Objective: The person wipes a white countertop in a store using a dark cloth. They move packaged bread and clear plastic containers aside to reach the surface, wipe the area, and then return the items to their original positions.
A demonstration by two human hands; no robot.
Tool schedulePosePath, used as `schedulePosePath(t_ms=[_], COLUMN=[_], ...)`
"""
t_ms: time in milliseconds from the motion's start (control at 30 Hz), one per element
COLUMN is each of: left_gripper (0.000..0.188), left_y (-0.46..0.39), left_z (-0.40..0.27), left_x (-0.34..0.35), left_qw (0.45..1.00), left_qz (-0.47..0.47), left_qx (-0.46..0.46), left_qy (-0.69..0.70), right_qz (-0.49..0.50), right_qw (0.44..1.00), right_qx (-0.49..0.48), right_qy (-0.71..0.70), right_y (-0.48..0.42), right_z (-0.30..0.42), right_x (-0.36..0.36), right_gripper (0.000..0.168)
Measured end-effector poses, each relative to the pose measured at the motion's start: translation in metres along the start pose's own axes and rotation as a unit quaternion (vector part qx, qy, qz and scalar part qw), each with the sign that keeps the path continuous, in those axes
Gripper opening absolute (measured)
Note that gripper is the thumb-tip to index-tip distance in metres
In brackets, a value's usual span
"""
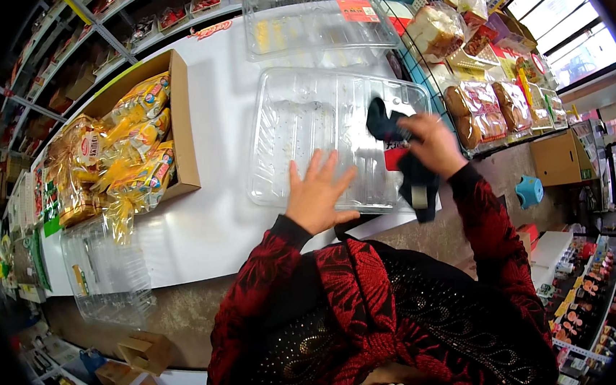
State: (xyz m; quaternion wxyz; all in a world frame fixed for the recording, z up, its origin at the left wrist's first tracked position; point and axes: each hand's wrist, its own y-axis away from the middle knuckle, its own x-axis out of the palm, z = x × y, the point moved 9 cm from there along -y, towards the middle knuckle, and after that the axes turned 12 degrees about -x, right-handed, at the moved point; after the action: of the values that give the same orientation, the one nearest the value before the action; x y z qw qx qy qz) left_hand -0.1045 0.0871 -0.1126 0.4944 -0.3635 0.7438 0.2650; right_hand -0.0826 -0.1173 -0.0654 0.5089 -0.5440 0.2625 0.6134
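In front of me a clear plastic tray (275, 122) lies on the white table (220, 107), with small crumbs scattered over its ribbed bottom. My left hand (321, 194) rests at the tray's near side, fingers spread and holding nothing. A dark cloth (418, 181) is gripped in my right hand (435, 142) over the tray's right end. One part of the cloth reaches into the tray and another hangs over the near rim; a pale patch shows on the hanging part. The cloth partly hides a red label. Both the cloth and my right hand are slightly blurred.
Beyond lies a second clear tray (306, 27) with yellow residue and a red label. At left, a cardboard box (183, 121) holds bagged bread (141, 140). Another clear tray (108, 273) overhangs the table's near edge. A wire rack (435, 90) with packaged bread (478, 111) stands right.
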Motion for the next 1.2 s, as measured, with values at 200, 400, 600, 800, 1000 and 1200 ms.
schedulePosePath(t_ms=[200,400,600,800,1000,1200], left_gripper=[0.059,0.042,0.035,0.027,0.025,0.029], left_y=[0.040,0.025,0.029,0.027,0.030,0.034], left_z=[0.137,0.175,0.187,0.169,0.173,0.170], left_x=[-0.052,0.007,0.019,0.012,0.015,0.015], left_qw=[0.906,0.895,0.879,0.858,0.825,0.831], left_qz=[-0.308,-0.106,-0.115,-0.136,-0.234,-0.259], left_qx=[-0.281,-0.267,-0.252,-0.291,-0.335,-0.278], left_qy=[0.074,0.341,0.389,0.400,0.391,0.407], right_qz=[-0.088,-0.007,0.018,-0.014,0.089,0.057], right_qw=[0.994,0.994,0.998,0.993,0.972,0.967], right_qx=[0.038,0.033,-0.047,-0.118,-0.217,-0.249], right_qy=[0.054,0.100,0.049,0.027,-0.024,-0.014], right_y=[-0.062,-0.125,-0.223,-0.228,-0.117,-0.119], right_z=[-0.090,-0.068,0.064,0.094,0.160,0.173], right_x=[-0.018,0.071,0.129,0.142,0.133,0.127], right_gripper=[0.038,0.033,0.030,0.031,0.040,0.045])
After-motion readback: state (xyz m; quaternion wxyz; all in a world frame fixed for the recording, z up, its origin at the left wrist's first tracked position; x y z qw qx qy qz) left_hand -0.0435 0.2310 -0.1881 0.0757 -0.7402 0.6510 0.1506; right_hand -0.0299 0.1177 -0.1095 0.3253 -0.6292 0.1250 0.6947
